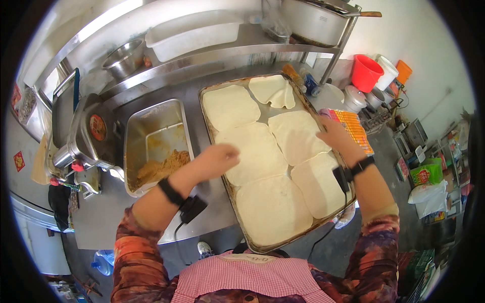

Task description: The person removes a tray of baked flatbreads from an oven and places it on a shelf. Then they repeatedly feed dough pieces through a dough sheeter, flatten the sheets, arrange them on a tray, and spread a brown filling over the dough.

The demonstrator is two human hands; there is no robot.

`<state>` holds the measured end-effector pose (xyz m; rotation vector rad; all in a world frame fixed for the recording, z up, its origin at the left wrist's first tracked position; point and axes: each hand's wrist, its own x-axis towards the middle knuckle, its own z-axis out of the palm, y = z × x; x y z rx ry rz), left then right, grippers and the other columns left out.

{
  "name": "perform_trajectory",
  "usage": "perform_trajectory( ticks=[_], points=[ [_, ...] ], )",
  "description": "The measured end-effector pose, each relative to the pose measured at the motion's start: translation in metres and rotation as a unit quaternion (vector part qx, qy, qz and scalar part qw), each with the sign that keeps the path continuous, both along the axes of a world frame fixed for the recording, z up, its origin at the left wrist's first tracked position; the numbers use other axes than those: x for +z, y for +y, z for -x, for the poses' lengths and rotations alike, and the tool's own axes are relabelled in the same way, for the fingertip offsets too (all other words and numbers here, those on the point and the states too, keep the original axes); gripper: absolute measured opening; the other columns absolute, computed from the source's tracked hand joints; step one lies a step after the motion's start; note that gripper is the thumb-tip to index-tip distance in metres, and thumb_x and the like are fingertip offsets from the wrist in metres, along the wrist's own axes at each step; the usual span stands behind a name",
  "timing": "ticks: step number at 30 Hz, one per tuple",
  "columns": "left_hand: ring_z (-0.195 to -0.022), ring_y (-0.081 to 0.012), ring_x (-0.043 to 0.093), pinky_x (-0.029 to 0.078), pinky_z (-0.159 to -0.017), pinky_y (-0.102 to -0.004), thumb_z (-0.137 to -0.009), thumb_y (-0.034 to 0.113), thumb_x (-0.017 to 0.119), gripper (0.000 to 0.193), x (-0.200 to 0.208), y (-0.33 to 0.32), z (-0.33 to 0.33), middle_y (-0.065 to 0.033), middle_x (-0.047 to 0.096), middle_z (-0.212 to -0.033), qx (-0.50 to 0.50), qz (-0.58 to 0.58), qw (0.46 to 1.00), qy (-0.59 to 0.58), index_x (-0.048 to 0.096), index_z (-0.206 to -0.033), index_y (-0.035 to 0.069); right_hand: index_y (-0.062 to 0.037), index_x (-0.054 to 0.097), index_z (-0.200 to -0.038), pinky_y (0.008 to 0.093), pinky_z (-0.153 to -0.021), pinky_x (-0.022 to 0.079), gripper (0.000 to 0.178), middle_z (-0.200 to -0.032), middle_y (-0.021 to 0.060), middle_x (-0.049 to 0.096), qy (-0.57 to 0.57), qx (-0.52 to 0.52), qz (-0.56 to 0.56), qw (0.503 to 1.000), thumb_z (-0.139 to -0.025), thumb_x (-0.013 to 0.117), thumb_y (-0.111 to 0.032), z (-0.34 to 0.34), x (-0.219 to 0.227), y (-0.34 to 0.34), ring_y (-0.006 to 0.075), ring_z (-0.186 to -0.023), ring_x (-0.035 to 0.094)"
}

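A large baking tray [298, 105] carries several flat sheets of pale dough in two columns. My left hand [218, 160] hangs over the tray's left rim, beside the middle-left dough sheet [255, 149]. Its fingers are curled in, and nothing shows in them. On the other side my right hand [337, 135] is at the right rim, thumb and fingers apart, near the middle-right dough sheet [298, 139]. The dough sheet [273, 91] at the far right corner has a folded, wrinkled lower edge. Both wrists wear black bands with cables.
Left of the tray stands a metal pan [132, 131] with brown crumbly filling [166, 169]. A metal machine [91, 131] is farther left. The shelf [222, 55] behind bears a white bin [194, 38] and a big pot [316, 22]. Red and white buckets [366, 72] stand at right.
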<state>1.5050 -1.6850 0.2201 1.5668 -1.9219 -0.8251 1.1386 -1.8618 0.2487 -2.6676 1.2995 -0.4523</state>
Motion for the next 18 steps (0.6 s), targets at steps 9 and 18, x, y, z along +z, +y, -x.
perform_trajectory(
  ticks=[9,18],
  points=[
    [-0.066,-0.0130,0.062,0.051,-0.064,-0.0261,-0.091,0.032,0.059,0.034,-0.027,0.109,0.029,-0.0054,0.064,-0.071,-0.040,-0.362,0.915,0.175,0.066,-0.084,-0.001,0.0018,0.065,-0.097,0.0447,-0.072,0.047,0.027,-0.088,0.0228,0.065,-0.034,-0.216,-0.039,0.975,-0.075,0.062,-0.012,0.107,-0.061,0.061,0.0390,-0.083,0.061],
    [-0.077,-0.0097,0.060,0.051,-0.071,-0.0250,-0.093,0.024,0.060,0.022,-0.002,0.111,-0.023,-0.0019,0.064,-0.082,-0.042,-0.285,0.936,0.200,0.063,-0.095,0.003,0.0024,0.066,-0.094,0.0331,-0.066,0.049,0.024,-0.078,0.0085,0.067,-0.190,-0.312,-0.160,0.917,-0.073,0.061,-0.009,0.134,-0.064,0.047,0.0217,-0.074,0.064]
  ],
)
